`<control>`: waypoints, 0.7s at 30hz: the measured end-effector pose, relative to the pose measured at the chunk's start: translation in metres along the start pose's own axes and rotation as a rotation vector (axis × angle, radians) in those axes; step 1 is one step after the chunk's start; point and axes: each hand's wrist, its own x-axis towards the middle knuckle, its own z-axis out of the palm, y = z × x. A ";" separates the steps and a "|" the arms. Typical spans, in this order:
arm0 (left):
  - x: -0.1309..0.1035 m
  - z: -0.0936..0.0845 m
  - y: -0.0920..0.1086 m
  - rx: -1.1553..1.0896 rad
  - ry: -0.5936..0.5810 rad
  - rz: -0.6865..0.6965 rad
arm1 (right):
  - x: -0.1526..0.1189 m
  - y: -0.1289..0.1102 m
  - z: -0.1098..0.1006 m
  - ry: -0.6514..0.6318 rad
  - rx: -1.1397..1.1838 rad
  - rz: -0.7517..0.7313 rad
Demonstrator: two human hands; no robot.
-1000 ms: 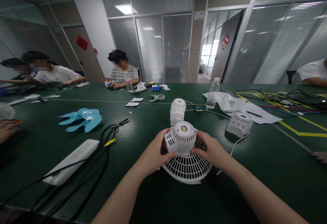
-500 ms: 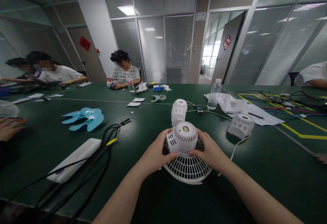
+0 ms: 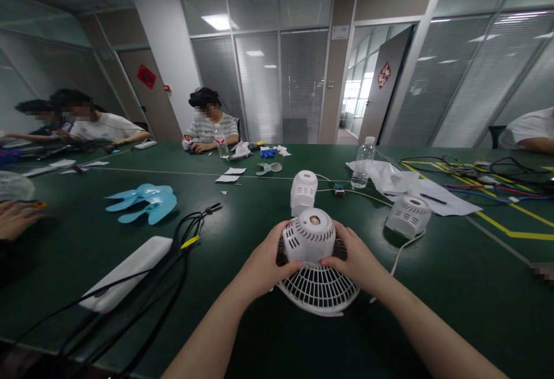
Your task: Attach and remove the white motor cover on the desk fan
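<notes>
A white fan motor housing [image 3: 309,237] with vent slots sits on top of a white fan grille [image 3: 322,292], which lies on the green table. My left hand [image 3: 272,258] is wrapped around the housing's left side, thumb at its lower front. From the other side my right hand [image 3: 350,255] grips it the same way, with the thumb tips a short gap apart. Just beyond stands a second white housing [image 3: 303,191], and a third housing [image 3: 409,216] with a white cable lies to the right. The grille's far part is hidden by the housing and my hands.
Left lie blue fan blades [image 3: 149,200], a white power strip [image 3: 130,272] and black cables [image 3: 184,252]. A water bottle [image 3: 363,162], plastic bag [image 3: 383,177] and papers [image 3: 450,199] are at back right. Co-workers sit across the table; a co-worker's hand [image 3: 17,217] is at far left.
The whole view has shifted slightly downward in the picture. Both hands keep the same grip on the housing, which stays in place on the grille.
</notes>
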 end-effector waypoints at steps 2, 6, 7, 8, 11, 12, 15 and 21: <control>-0.001 0.001 -0.001 -0.008 0.001 0.005 | 0.000 0.002 0.002 0.004 -0.016 0.005; -0.001 0.004 -0.002 -0.011 0.016 0.016 | -0.001 0.005 0.005 0.021 -0.047 0.024; -0.001 0.004 -0.002 -0.004 0.023 0.018 | 0.000 0.005 0.005 0.024 -0.051 0.023; -0.001 0.004 -0.001 0.006 0.027 0.019 | 0.000 0.005 0.005 0.026 -0.053 0.020; -0.002 0.007 0.002 0.044 0.043 0.010 | 0.000 0.005 0.005 0.024 -0.047 0.002; -0.002 0.008 0.004 0.059 0.053 0.001 | 0.001 0.005 0.005 0.023 -0.042 -0.002; -0.002 0.012 0.007 0.109 0.114 -0.029 | 0.002 0.006 0.006 0.020 -0.034 -0.005; -0.001 0.016 0.008 0.157 0.159 -0.050 | 0.001 0.006 0.005 0.028 -0.026 -0.011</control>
